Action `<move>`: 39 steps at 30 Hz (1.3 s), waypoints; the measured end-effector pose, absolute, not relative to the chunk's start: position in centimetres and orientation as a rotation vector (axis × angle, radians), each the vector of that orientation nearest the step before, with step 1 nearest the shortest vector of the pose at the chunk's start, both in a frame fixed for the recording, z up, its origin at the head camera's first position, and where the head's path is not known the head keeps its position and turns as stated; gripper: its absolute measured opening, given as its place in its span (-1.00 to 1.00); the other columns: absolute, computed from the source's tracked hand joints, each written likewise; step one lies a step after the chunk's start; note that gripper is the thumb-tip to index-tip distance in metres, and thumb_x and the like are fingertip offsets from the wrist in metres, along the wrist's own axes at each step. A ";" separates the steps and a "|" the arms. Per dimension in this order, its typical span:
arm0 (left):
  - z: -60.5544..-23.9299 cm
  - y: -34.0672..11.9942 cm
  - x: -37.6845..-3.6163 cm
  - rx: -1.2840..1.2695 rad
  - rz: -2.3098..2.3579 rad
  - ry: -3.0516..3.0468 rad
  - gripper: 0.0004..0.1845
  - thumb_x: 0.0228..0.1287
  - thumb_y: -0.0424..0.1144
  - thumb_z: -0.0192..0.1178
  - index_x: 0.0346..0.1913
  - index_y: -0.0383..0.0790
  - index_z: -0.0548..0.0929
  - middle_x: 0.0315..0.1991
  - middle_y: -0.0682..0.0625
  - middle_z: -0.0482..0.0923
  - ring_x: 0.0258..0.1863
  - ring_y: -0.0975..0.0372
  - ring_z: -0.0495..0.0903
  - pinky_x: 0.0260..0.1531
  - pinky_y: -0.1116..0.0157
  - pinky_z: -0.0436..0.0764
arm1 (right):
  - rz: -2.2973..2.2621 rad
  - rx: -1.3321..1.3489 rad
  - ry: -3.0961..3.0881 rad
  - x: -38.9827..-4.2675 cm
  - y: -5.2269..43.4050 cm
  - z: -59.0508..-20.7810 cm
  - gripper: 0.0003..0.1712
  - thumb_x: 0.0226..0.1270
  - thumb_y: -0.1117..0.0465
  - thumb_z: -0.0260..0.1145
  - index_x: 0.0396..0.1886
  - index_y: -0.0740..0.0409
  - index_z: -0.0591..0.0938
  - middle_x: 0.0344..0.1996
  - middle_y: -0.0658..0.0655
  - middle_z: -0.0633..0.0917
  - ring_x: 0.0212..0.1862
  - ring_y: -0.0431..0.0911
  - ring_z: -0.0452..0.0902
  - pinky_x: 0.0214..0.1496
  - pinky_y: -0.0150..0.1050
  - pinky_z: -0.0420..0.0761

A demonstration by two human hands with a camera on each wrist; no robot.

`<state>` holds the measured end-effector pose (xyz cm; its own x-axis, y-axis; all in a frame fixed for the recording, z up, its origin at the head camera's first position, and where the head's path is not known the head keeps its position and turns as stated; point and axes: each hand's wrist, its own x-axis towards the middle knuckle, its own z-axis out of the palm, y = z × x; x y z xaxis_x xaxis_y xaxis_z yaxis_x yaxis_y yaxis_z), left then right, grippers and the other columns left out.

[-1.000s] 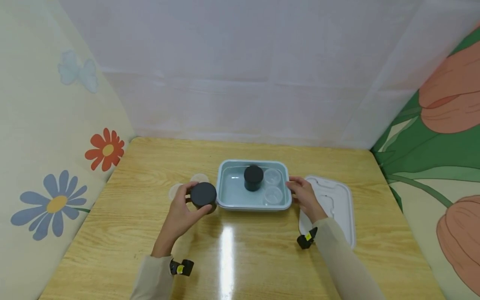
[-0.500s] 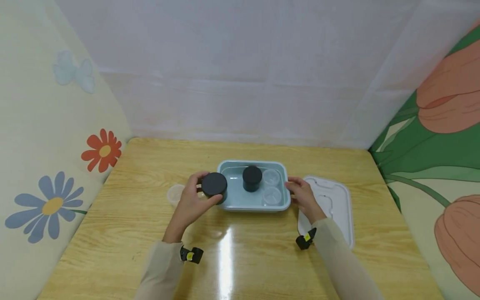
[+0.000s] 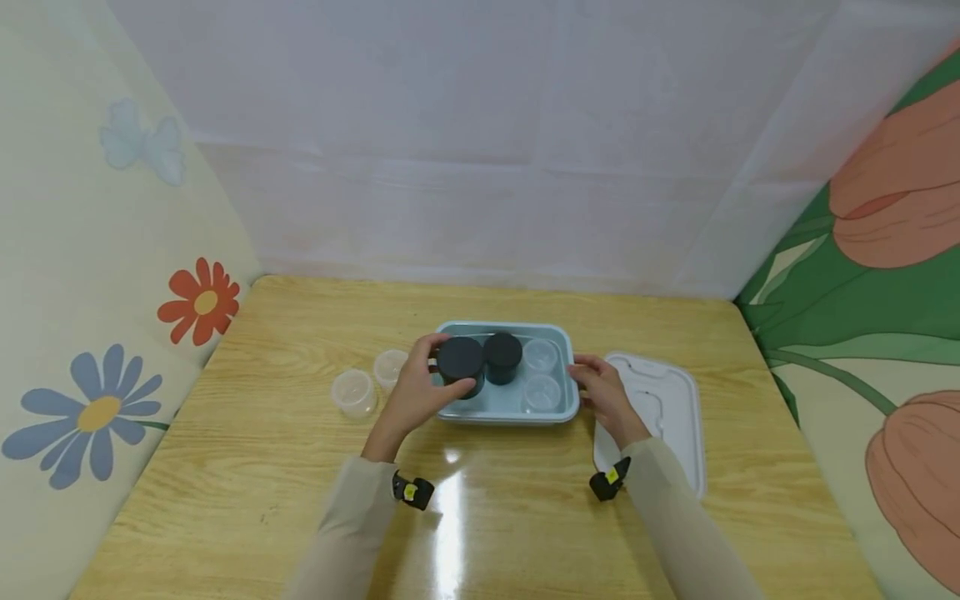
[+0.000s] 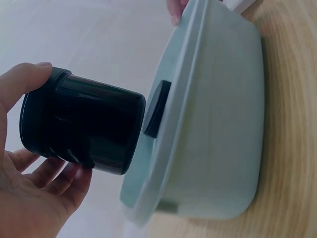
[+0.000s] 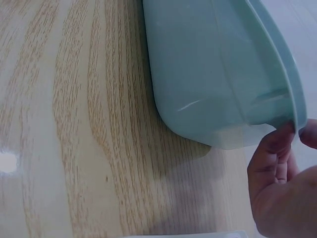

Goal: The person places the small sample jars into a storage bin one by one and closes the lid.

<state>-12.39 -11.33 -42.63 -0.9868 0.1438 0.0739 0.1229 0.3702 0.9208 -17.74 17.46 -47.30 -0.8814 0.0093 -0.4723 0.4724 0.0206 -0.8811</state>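
My left hand grips a black lidded jar over the left part of a pale blue plastic bin. In the left wrist view the jar is at the bin's rim, its base toward the inside. Thumb and fingers lie around its lid end. A smaller black jar stands inside the bin, beside two clear plastic cups, one at the back and one in front. At the bin's right end my right hand pinches the rim, which the right wrist view also shows.
Two clear cups, a nearer one and a farther one, stand on the wooden table left of the bin. A white lid lies to the right, partly under my right forearm. A white cloth hangs behind.
My left hand has carried the black jar rightward from beside the bin to over its left part, uncovering the two cups on the table. The right hand has stayed on the rim.
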 end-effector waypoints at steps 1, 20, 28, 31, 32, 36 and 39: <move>-42.7 -11.1 -12.5 0.257 1.728 2.589 -0.20 0.10 -0.21 0.39 0.35 -0.30 0.22 0.23 -0.23 0.30 0.17 -0.04 0.35 0.17 -0.05 0.41 | -1.927 0.489 1.969 -17.7 17.5 -47.3 -0.54 0.36 0.24 0.19 0.22 0.25 0.40 -0.43 -0.18 0.63 -0.40 -0.26 0.49 -0.43 -0.38 0.46; -45.2 -7.9 -13.6 0.308 1.641 2.596 -0.25 0.02 -0.24 0.43 0.26 -0.34 0.30 0.15 -0.25 0.36 0.08 -0.01 0.41 0.07 -0.01 0.48 | -1.920 0.492 1.978 -17.8 17.4 -47.4 -0.55 0.37 0.24 0.19 0.22 0.23 0.41 -0.39 -0.16 0.63 -0.38 -0.25 0.49 -0.41 -0.37 0.45; -45.8 -7.2 -13.8 0.317 1.545 2.644 -0.24 -0.04 -0.25 0.46 0.23 -0.32 0.32 0.15 -0.26 0.39 0.09 -0.02 0.44 0.06 0.02 0.48 | -1.919 0.504 1.967 -17.7 17.3 -47.1 -0.53 0.37 0.23 0.19 0.23 0.21 0.40 -0.37 -0.15 0.63 -0.36 -0.25 0.48 -0.39 -0.37 0.46; -45.9 -7.1 -13.9 0.326 1.518 2.628 -0.25 -0.03 -0.24 0.45 0.22 -0.32 0.32 0.16 -0.26 0.38 0.10 -0.03 0.44 0.08 0.00 0.48 | -1.913 0.513 1.972 -17.8 17.2 -47.2 -0.56 0.36 0.24 0.19 0.21 0.20 0.41 -0.37 -0.15 0.62 -0.36 -0.25 0.48 -0.39 -0.37 0.46; -45.9 -7.1 -14.0 0.329 1.504 2.626 -0.25 -0.03 -0.24 0.45 0.22 -0.33 0.32 0.16 -0.26 0.39 0.11 -0.03 0.44 0.09 0.00 0.48 | -1.913 0.513 1.972 -17.8 17.2 -47.2 -0.56 0.36 0.24 0.18 0.21 0.20 0.41 -0.38 -0.15 0.62 -0.36 -0.25 0.48 -0.39 -0.37 0.46; -45.8 -6.9 -14.2 0.329 1.431 2.617 -0.24 -0.02 -0.22 0.45 0.23 -0.34 0.31 0.20 -0.28 0.37 0.17 -0.05 0.41 0.15 -0.02 0.44 | -1.922 0.507 1.968 -17.8 17.3 -47.2 -0.56 0.37 0.24 0.18 0.21 0.21 0.41 -0.39 -0.16 0.61 -0.37 -0.26 0.48 -0.39 -0.38 0.46; -45.7 -6.8 -14.3 0.330 1.391 2.614 -0.23 -0.03 -0.23 0.45 0.23 -0.34 0.31 0.22 -0.28 0.35 0.20 -0.06 0.39 0.18 -0.02 0.42 | -1.920 0.509 1.969 -17.8 17.3 -47.3 -0.56 0.37 0.24 0.18 0.21 0.21 0.41 -0.40 -0.16 0.61 -0.38 -0.25 0.48 -0.39 -0.38 0.46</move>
